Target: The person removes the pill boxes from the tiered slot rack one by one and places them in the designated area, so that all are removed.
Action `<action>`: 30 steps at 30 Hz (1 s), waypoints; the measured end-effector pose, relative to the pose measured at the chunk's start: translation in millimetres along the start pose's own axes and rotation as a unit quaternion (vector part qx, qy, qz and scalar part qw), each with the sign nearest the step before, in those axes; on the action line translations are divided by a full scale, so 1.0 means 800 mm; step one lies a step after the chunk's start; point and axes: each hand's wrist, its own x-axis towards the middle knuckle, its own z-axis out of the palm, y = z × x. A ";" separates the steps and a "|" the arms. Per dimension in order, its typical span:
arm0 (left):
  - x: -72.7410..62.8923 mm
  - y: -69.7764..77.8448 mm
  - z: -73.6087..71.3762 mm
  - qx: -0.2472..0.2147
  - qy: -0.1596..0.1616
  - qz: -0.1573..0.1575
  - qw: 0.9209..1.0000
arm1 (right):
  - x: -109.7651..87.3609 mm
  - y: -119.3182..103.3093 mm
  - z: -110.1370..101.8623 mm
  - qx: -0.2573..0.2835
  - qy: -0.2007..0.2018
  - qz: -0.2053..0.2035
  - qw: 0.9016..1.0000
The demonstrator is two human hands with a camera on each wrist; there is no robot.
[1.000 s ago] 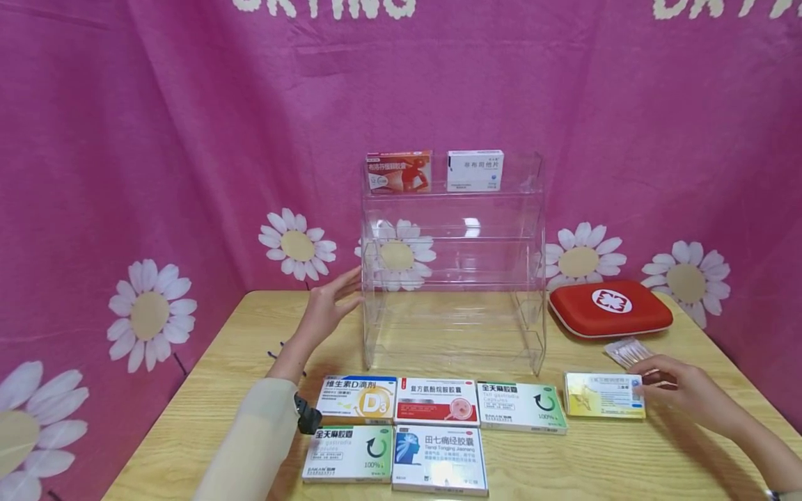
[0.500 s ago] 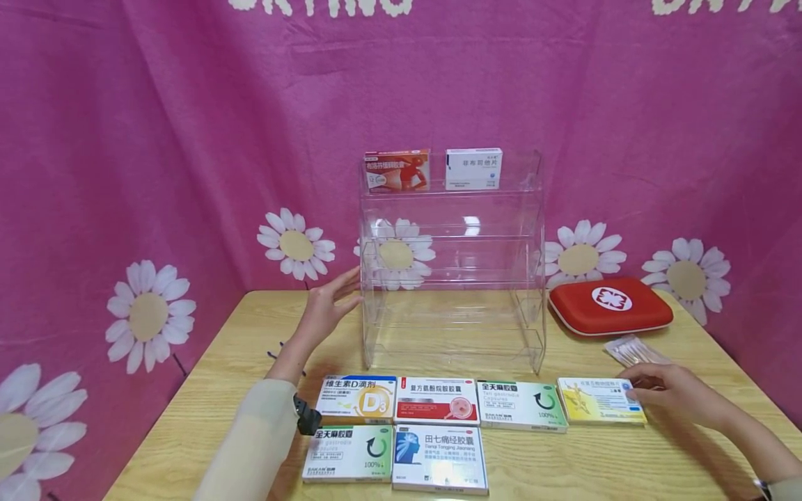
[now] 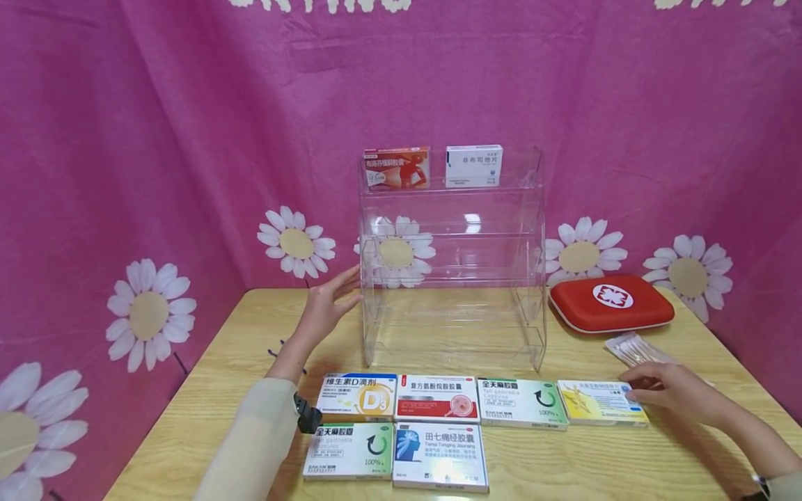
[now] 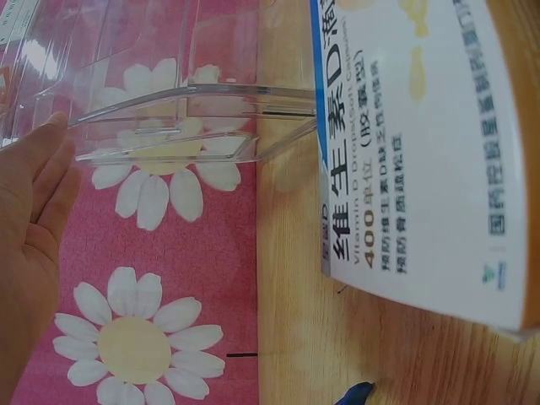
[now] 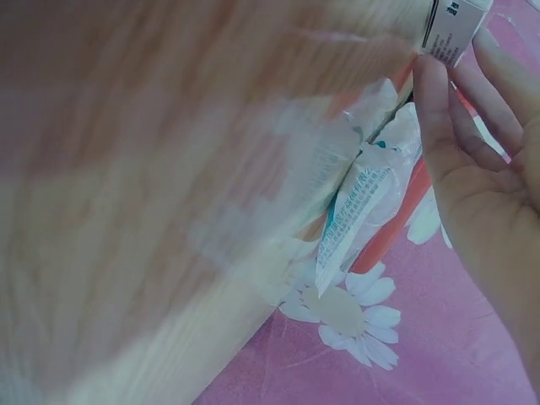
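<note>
Yellow-white box (image 3: 589, 403) at right end of far box row (image 3: 438, 400) | pinched at right side by right hand (image 3: 683, 396) | clear rack (image 3: 451, 280) touched by left hand (image 3: 322, 311), fingers extended | step: row alignment, presumably | next: pinch release likely needed

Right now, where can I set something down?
Bare table: right of the Tianqi box, in front of the yellow box; left of the left sleeve. Crowded: around the right hand, by that box, swab packet and red case.
</note>
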 end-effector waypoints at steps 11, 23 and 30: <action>0.004 -0.002 -0.003 0.005 -0.002 0.001 1.000 | 0.032 -0.027 -0.007 -0.032 0.154 -0.036 0.987; -0.002 -0.004 -0.002 0.000 -0.004 -0.011 1.000 | 0.137 -0.082 -0.049 -0.069 0.322 -0.077 0.941; -0.002 -0.006 0.001 -0.011 0.002 -0.001 1.000 | 0.212 -0.123 -0.086 -0.060 0.402 -0.094 0.909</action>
